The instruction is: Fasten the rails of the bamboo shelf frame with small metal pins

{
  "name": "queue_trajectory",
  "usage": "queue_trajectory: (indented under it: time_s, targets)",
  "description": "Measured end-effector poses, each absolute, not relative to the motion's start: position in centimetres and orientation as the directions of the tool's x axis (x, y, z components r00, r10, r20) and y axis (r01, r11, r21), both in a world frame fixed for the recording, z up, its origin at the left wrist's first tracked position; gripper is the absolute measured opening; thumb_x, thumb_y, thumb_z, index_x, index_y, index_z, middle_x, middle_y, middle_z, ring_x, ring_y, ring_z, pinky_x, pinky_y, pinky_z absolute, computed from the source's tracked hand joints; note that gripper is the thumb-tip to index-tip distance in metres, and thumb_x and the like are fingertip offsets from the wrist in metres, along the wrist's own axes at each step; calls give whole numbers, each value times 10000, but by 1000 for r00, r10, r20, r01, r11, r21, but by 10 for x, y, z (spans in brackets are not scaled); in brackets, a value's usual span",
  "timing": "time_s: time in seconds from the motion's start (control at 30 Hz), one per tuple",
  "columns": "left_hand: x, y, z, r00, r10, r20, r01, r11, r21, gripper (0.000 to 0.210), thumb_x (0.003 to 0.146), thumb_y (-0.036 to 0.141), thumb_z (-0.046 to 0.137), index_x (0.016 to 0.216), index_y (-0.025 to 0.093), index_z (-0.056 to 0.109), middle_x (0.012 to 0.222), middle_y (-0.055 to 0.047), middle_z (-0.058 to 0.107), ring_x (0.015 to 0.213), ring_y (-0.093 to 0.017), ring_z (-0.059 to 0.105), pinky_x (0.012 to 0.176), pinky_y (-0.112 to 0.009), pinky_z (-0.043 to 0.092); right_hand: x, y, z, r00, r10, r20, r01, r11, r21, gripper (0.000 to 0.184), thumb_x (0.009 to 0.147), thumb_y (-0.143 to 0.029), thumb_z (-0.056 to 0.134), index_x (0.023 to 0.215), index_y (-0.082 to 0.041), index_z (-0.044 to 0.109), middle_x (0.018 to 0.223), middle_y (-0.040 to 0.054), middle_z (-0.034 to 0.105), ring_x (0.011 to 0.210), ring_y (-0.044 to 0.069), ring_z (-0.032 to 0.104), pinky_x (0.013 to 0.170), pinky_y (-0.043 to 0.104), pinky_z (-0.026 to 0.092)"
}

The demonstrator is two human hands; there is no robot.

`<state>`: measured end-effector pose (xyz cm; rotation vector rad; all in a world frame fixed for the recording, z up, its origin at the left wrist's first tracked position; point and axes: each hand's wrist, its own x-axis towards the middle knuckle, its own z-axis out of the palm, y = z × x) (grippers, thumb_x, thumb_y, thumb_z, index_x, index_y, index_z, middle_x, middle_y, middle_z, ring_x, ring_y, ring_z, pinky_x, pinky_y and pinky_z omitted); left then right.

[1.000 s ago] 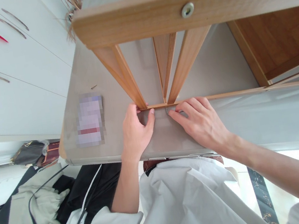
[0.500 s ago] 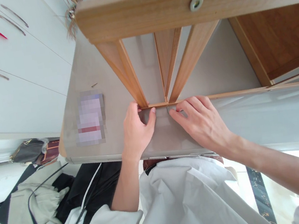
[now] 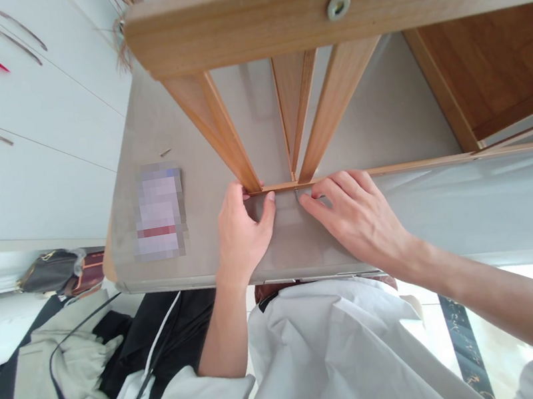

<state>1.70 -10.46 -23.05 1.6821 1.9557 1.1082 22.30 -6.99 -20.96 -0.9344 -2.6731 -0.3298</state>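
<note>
A wooden frame (image 3: 239, 25) with slanting slats stands on the grey-covered table (image 3: 195, 130). My left hand (image 3: 244, 233) is closed around its low wooden rail (image 3: 393, 168) near the left end, thumb on the near side and fingertips hidden behind. Just right of it, a small metal screw (image 3: 296, 193) sticks out from the rail towards me. My right hand (image 3: 357, 212) has its thumb and index finger pinched at that screw, the other fingers curled against the rail. How deep the screw sits cannot be seen.
A phone-sized blurred object (image 3: 159, 209) lies left on the table, with a loose screw (image 3: 165, 152) above it. White drawers (image 3: 34, 135) stand at the left. Cables (image 3: 55, 368) and clothes (image 3: 44, 390) lie below the table's left corner. A metal fitting (image 3: 338, 5) sits in the top bar.
The wooden frame's upper part appears slightly further left in view. Both hands keep nearly the same place and hold.
</note>
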Motion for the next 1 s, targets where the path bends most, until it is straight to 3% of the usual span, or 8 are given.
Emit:
queue_trajectory:
  time_s: [0.73, 1.0]
  targets:
    - [17, -105, -229, -241, 941, 236, 683, -8, 730, 244, 950, 307, 655, 1171, 246, 573, 1170, -48, 736, 1066, -216, 711, 1001, -403, 576, 222, -69, -212, -747, 555, 366, 633, 762, 136, 310, 942, 16, 486, 1009, -192, 706, 915, 69, 683, 886, 219, 488, 862, 360, 376]
    - [17, -105, -232, -247, 940, 237, 693, 0, 721, 252, 950, 312, 654, 1182, 246, 579, 1174, -49, 737, 1063, -224, 710, 997, -414, 575, 219, -72, -217, -733, 538, 417, 640, 752, 155, 181, 953, -45, 572, 985, -154, 712, 877, 77, 680, 879, 223, 492, 838, 365, 371]
